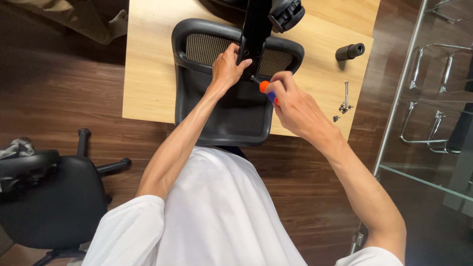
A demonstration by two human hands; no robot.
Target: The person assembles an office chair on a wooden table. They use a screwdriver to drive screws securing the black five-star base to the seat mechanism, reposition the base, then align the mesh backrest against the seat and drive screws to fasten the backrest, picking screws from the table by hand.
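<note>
Right now a black mesh chair backrest (224, 111) lies flat on the light wooden desk (148, 74), its lower edge overhanging the near side. The left hand (227, 66) is clenched around the black support bar (257, 29) that runs down the middle of the backrest. The right hand (290, 101) is wrapped around a screwdriver with an orange and blue handle (268, 91), its tip set against the bar just beside the left hand. Off to the right on the desk rest a black cylinder (350, 51) and a small cluster of bolts (345, 103). Another office chair (49, 197) stands on the dark wooden floor (74, 113) to the left.
</note>
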